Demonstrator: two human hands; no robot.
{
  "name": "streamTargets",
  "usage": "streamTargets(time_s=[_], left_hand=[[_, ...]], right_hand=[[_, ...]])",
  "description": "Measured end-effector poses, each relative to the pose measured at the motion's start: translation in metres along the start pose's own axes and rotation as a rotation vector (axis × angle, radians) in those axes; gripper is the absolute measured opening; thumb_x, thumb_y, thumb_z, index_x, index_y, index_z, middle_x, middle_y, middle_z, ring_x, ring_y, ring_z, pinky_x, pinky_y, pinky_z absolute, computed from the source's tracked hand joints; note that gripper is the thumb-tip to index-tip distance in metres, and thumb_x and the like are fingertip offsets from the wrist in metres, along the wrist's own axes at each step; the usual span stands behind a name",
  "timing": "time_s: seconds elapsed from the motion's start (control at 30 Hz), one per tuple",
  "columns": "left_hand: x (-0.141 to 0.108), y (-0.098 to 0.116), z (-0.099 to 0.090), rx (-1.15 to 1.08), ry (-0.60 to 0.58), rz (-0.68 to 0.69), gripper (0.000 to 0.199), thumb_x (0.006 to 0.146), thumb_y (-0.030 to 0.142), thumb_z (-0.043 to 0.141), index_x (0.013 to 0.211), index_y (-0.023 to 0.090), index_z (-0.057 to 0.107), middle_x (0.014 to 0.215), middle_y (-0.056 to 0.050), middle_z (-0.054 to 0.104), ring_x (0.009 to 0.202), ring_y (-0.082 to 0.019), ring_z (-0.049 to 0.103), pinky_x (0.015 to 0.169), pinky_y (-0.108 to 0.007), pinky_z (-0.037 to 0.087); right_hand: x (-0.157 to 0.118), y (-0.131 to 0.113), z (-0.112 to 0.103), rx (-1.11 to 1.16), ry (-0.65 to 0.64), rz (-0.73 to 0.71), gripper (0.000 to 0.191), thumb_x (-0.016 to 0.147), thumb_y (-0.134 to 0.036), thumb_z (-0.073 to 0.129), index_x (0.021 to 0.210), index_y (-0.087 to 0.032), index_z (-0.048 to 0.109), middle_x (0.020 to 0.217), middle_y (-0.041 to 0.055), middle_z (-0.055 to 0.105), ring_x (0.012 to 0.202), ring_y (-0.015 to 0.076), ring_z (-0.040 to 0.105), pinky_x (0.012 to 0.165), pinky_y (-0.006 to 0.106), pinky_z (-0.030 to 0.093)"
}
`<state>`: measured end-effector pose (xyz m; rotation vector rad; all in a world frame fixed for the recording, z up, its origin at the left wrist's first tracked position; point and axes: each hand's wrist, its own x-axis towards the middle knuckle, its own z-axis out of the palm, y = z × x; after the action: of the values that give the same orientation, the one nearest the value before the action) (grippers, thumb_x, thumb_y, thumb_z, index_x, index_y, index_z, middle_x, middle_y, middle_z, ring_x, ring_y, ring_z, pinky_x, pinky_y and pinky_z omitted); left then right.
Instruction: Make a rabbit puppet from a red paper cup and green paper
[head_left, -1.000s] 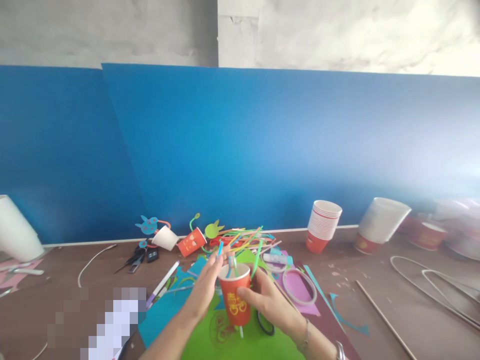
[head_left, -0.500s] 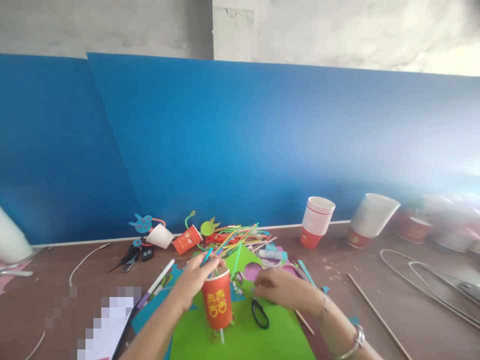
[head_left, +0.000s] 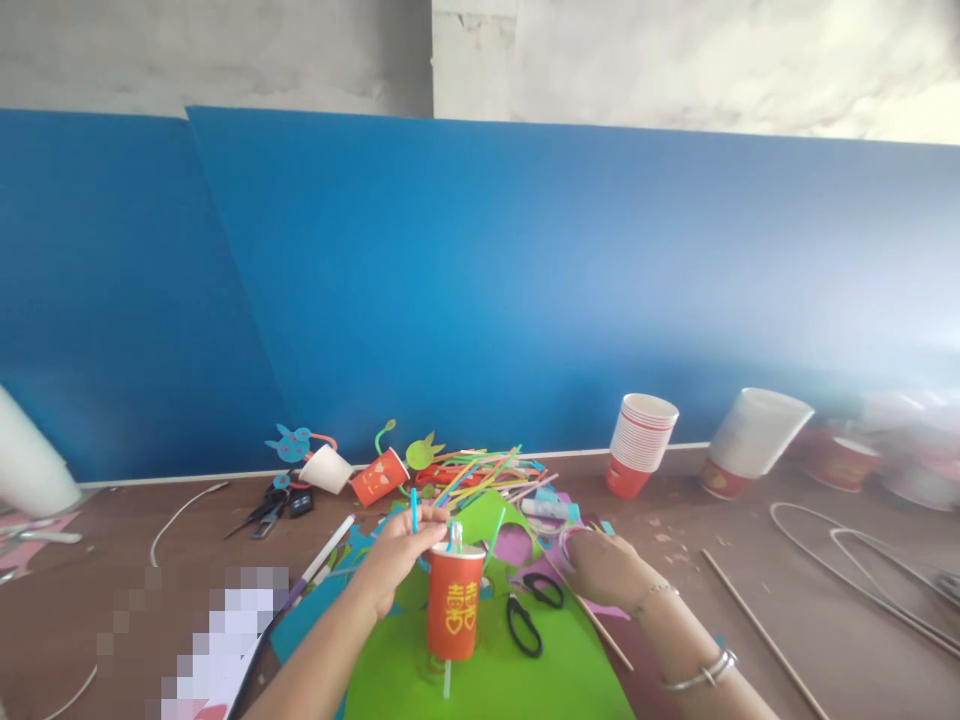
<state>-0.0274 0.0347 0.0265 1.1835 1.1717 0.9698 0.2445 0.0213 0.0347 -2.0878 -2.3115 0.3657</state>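
My left hand (head_left: 405, 555) is closed at the left rim of a red paper cup (head_left: 454, 615) with gold characters. A blue straw (head_left: 414, 510) stands up between its fingers. More straw ends (head_left: 456, 537) stick out of the cup's mouth, and a pale straw (head_left: 447, 680) shows below its base. Over to the right, my right hand (head_left: 611, 570) reaches down with bent fingers at a pale ring (head_left: 564, 540) that looks like a tape roll. Its fingertips are hidden, so its grip is unclear. Black-handled scissors (head_left: 525, 625) lie between the cup and this hand.
Green paper (head_left: 540, 680) lies under the cup. Behind are loose coloured straws (head_left: 480, 470) and two decorated cups (head_left: 380, 477). Stacked cups (head_left: 641, 445) stand at the back right, a wooden stick (head_left: 757, 625) and white cable (head_left: 847, 560) nearby. A purple marker (head_left: 319, 560) lies left.
My right hand has moved right, away from the scissors, whose second handle now shows. The cup sits slightly further right in view, and the blue straw stands more upright.
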Motion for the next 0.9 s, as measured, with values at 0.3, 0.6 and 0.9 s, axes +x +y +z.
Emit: streamTargets(time_s=[0.3, 0.6, 0.9], left_hand=[[0.003, -0.007, 0.004, 0.035, 0.109, 0.053, 0.066, 0.070, 0.034, 0.063, 0.128, 0.012, 0.039, 0.114, -0.015, 0.059, 0.101, -0.025, 0.059, 0.082, -0.033, 0.046], [-0.010, 0.003, 0.004, 0.660, 0.479, 0.810, 0.046, 0.087, 0.023, 0.049, 0.132, 0.022, 0.039, 0.132, -0.012, 0.046, 0.126, -0.027, 0.037, 0.103, -0.048, 0.031], [-0.040, 0.016, 0.032, 0.808, -0.022, 0.789, 0.041, 0.091, 0.025, 0.045, 0.133, 0.024, 0.044, 0.129, -0.011, 0.049, 0.121, -0.025, 0.043, 0.102, -0.045, 0.038]], right_hand=[[-0.005, -0.027, -0.018, 0.241, 0.139, -0.036, 0.018, 0.084, -0.020, 0.037, 0.077, -0.019, 0.053, 0.071, 0.0037, 0.061, 0.064, 0.0169, 0.054, 0.056, 0.027, 0.032], [-0.012, -0.061, -0.006, 0.957, 0.097, -0.351, 0.017, 0.091, -0.033, 0.042, 0.093, -0.019, 0.051, 0.063, -0.0054, 0.046, 0.053, 0.0097, 0.040, 0.049, 0.021, 0.033], [-0.017, -0.073, 0.002, 0.749, 0.323, -0.462, 0.020, 0.093, -0.031, 0.041, 0.097, -0.022, 0.058, 0.066, 0.0001, 0.057, 0.065, 0.0172, 0.055, 0.063, 0.028, 0.046]])
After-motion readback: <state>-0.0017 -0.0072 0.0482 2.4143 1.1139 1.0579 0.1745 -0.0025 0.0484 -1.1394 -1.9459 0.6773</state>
